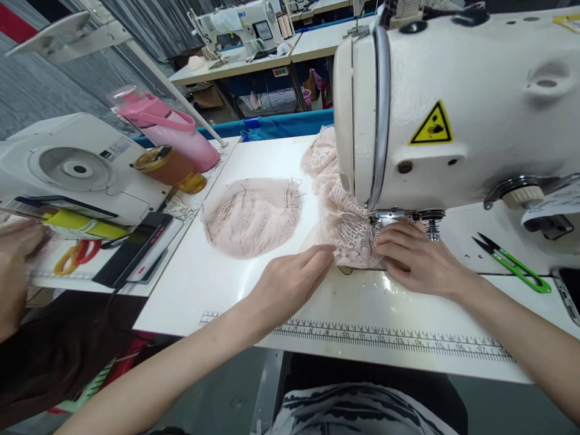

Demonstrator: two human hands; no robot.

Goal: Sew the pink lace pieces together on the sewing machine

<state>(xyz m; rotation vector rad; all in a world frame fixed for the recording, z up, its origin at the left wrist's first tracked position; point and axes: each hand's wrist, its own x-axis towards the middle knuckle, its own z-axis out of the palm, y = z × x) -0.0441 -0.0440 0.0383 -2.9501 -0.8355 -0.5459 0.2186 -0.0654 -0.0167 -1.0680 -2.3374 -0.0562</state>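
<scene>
A length of pale pink lace fabric (338,193) lies gathered on the table, running under the head of a white sewing machine (453,109). My left hand (296,278) pinches the near left edge of this lace. Close to the presser foot (385,216), my right hand (414,257) rests with curled fingers at the lace's right side; its fingertips are partly hidden by the machine, so its grip does not show clearly. A separate rounded piece of pink lace (254,217) with loose dark threads lies flat to the left.
Green thread snips (514,263) and a phone (568,293) lie at right. A printed ruler (362,335) runs along the front edge. At left are a pink flask (176,133), an amber cup (172,169), another machine (77,163) and a co-worker's hand (18,254).
</scene>
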